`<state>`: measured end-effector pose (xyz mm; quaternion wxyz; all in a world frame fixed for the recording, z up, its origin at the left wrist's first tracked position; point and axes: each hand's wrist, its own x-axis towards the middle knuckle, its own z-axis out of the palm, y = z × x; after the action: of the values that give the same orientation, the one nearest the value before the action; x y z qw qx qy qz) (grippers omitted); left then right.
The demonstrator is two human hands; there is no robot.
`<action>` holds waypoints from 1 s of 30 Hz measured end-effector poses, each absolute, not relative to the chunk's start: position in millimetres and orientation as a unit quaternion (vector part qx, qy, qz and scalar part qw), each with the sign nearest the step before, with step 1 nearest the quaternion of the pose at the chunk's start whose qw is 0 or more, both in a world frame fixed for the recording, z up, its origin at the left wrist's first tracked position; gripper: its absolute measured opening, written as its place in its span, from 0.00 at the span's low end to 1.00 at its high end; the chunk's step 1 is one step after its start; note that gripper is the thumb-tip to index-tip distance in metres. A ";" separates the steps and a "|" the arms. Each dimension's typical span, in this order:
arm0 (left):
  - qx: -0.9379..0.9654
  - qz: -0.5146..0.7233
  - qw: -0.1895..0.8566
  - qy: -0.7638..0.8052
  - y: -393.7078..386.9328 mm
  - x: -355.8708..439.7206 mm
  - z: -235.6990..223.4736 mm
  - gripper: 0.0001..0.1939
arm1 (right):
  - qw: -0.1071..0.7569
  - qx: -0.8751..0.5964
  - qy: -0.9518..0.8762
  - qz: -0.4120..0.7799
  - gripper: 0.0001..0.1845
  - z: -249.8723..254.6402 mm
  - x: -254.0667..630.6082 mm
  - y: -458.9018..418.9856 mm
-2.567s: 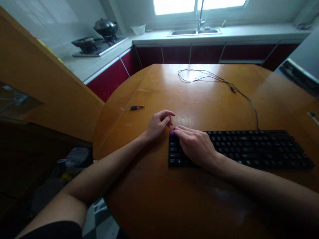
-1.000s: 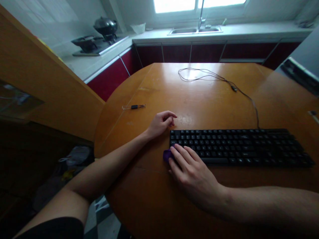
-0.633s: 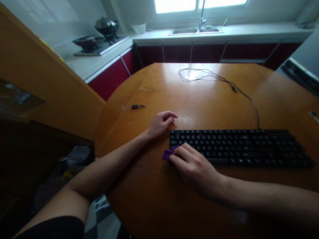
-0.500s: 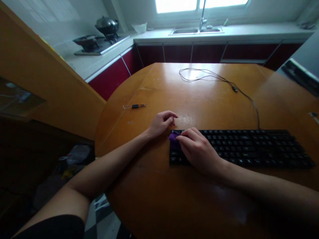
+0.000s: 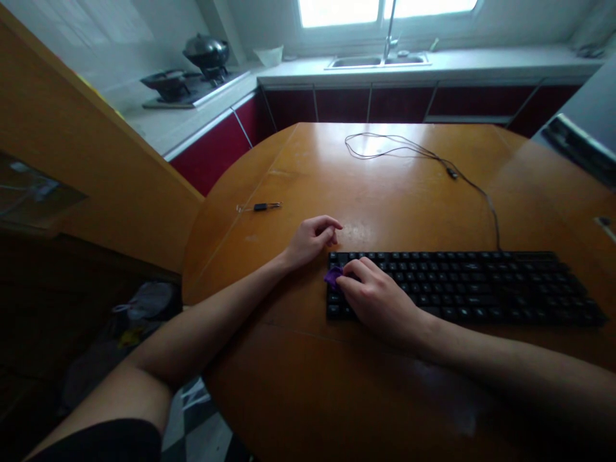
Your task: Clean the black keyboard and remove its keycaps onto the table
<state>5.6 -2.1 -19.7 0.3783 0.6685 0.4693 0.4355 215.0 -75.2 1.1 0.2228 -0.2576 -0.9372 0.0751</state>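
Kitchen table (image 5: 308,186), wood, rounded at the left end, carries the work. Through the head camera I locate the cloth (image 5: 333,278), purple and bunched, at the left end of the keyboard (image 5: 457,282); its edge projects slightly past the keyboard's left side. I hold it in the right hand (image 5: 378,295): fingers bent, thumb and fingertips closed on the fabric. Whether the palm contacts the keys, I cannot tell. I rest the left hand (image 5: 310,239) on the table, just beyond the keyboard's upper left corner; its fingers curl loosely, a narrow gap showing under the forefinger.

From the keyboard's rear edge, the cable (image 5: 481,190) runs away from me and ends in a loop; the plug (image 5: 451,172) lies alongside. Left of this, near the table's left edge, lies a small item (image 5: 260,207) with a black middle.

Past the table I identify red cabinets (image 5: 341,106), a sink (image 5: 356,62) below a window (image 5: 339,11), and, at left, a stove (image 5: 195,97) bearing a lidded pot (image 5: 206,52).
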 end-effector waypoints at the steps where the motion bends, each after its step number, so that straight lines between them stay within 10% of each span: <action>1: 0.669 0.435 0.378 0.469 -2.1 5.5 -19.6 0.08 | 0.221 -0.250 -0.940 0.074 0.11 1.2 215.0 -77.1; 30: 0.676 0.427 0.377 0.467 -3.3 5.6 -19.0 0.09 | 0.204 -0.219 -0.953 0.057 0.12 1.9 214.0 -77.5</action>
<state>5.6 -3.3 -19.0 0.3768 0.6762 0.4674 0.4269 214.0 -77.5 1.9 0.2036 -0.2186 -0.9527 0.0567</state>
